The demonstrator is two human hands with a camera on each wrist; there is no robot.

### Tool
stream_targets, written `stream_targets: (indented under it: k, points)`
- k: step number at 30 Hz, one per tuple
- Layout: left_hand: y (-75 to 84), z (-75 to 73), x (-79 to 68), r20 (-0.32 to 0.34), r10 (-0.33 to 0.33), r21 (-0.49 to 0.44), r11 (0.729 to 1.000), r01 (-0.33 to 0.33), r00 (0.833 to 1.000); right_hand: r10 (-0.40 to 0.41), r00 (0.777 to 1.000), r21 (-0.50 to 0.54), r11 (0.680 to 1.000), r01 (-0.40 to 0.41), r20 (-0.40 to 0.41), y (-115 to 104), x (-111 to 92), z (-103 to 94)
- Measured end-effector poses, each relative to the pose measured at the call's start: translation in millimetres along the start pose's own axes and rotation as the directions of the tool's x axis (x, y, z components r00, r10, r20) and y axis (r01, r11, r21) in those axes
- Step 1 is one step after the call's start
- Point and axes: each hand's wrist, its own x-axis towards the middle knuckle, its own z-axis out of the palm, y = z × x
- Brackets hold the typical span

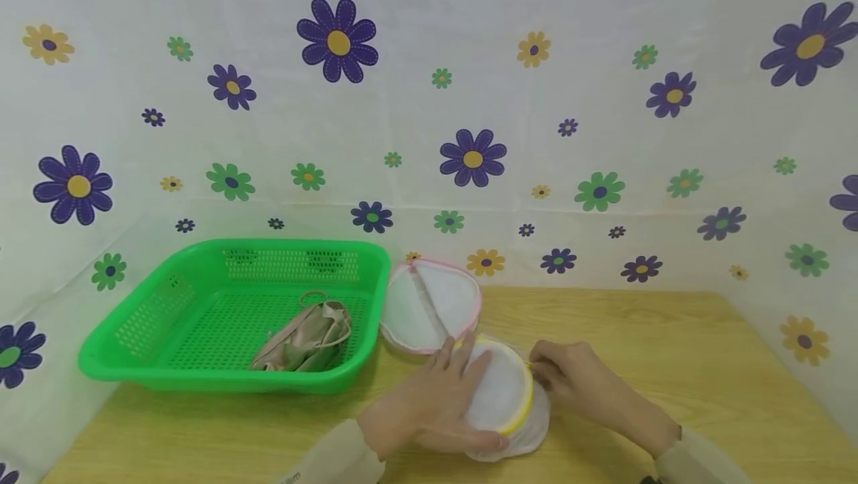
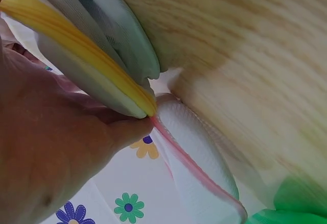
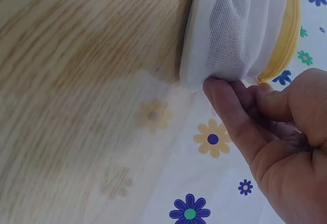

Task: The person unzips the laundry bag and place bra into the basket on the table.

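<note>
As we sweep in from the left, the green basket [image 1: 201,377] sits on the bench [image 1: 623,328], a crumpled beige cloth item [image 1: 304,339] slumped inside against its near right corner. Just right of the basket lies a pink-trimmed mesh bag [image 1: 410,309], rounded and pale, a strip running across its face. And now the hands: the left hand [image 1: 439,402] is spread over the yellow-trimmed mesh bag [image 1: 499,398], fingers long, pressing rather than clutching, its fingertips reaching the near edge of the pink-trimmed bag; whether they touch that one I can't tell. The yellow-trimmed bag is on the bench, right of the pink one, between the two hands, its pale mesh spreading out below the trim. Over on its right side comes the right hand [image 1: 579,380], fingers curled, pinching at the end of the yellow trim; the exact bit between the fingertips is hidden. This looks a light, soft customer, floppy in the mesh and firmer along the band, hardly slippery, though thin netting could snag. Best hold, I'd say: one palm flat on top, finger and thumb on the yellow edge.
</note>
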Motion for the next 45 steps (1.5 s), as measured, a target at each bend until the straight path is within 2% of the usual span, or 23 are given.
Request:
stream_targets:
  k: [8,17,24,33,45]
  points:
    - [0.4,1.0,-1.9,-0.001,0.002,0.002,1.000,-0.002,1.000,0.004,0.999,0.052,0.999,-0.006,0.042,3,-2,-1.1]
    - [-0.6,-7.7,-9.3,0.019,0.093,-0.065,0.994,-0.091,0.996,-0.015,1.000,-0.017,1.000,0.015,-0.018,9,1,0.2]
    - [-1.5,-6.3,-2.4,0.033,0.059,-0.046,0.997,-0.057,0.998,-0.004,1.000,-0.016,1.000,0.004,0.021,8,3,1.3]
    - [1.5,-6.6,-2.0,0.065,0.034,-0.022,0.999,-0.032,0.997,-0.021,0.999,0.032,0.999,0.019,0.045,9,1,3.2]
    - [2.7,-4.6,0.9,0.051,0.026,-0.010,1.000,-0.026,0.998,-0.045,0.997,0.026,0.999,0.043,0.055,11,-5,-0.5]
